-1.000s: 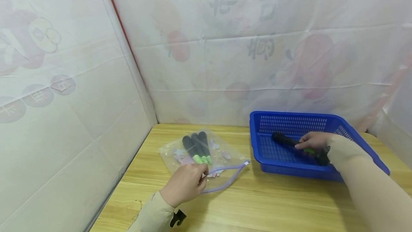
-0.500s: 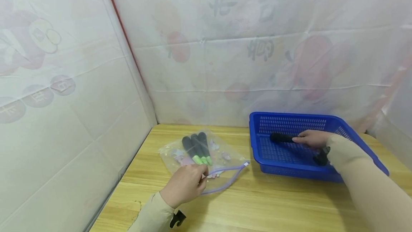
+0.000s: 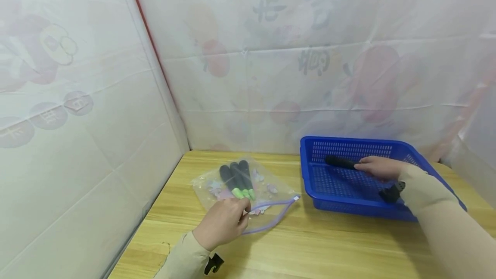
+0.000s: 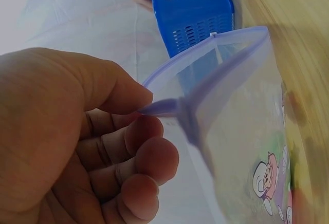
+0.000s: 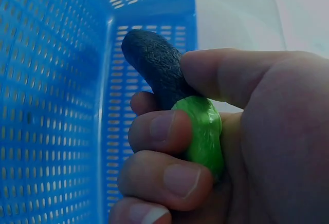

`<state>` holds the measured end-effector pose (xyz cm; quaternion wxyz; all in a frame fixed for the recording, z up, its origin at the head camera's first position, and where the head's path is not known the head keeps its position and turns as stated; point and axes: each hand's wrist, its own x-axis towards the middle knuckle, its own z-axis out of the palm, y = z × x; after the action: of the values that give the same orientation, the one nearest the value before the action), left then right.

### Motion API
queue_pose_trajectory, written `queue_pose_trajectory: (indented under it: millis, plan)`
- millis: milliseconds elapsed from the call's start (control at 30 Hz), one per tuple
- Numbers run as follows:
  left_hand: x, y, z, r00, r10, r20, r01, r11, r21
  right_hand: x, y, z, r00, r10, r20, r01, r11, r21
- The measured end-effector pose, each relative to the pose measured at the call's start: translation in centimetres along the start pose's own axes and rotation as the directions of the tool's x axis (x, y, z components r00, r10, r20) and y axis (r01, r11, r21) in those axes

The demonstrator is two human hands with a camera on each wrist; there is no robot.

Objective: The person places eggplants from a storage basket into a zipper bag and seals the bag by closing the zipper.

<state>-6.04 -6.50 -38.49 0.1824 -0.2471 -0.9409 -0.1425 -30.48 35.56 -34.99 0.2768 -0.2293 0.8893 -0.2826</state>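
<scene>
My right hand [image 3: 381,168] grips a dark eggplant [image 5: 154,62] with a bright green cap, fingers curled round its cap end. Hand and eggplant are over the blue plastic basket [image 3: 360,208], inside its rim in the head view. On the left, my left hand [image 3: 225,223] pinches the purple zip edge of a clear zip bag [image 4: 236,131] between thumb and forefinger. The bag's mouth gapes in the left wrist view. Three dark eggplants [image 3: 237,180] with green caps lie side by side in the bag, caps toward me.
The wooden table [image 3: 310,249] carries both bag and basket. A pale printed sheet [image 3: 248,76] hangs behind it, and another [image 3: 97,150] stands along the left. In the right wrist view, the basket's slotted floor and walls [image 5: 46,106] surround the eggplant.
My right hand has closed further over the eggplant's green end, which showed a second ago in the head view and is now hidden. The left hand and bag have stayed put.
</scene>
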Motion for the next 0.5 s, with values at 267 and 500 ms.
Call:
queue_pose_trajectory:
  millis: [267,500]
  plan:
    - [0.1,-0.1,0.1,1.000,0.006,-0.003,-0.006,1.000,0.001,-1.4,-2.0,1.3,0.980,-0.106,-0.168,0.078,0.983,-0.167]
    - [0.0,-0.3,0.1,1.000,0.008,0.001,-0.008,1.000,-0.006,-2.8,-4.8,4.2,0.922,-0.174,-0.347,0.133,0.981,-0.139]
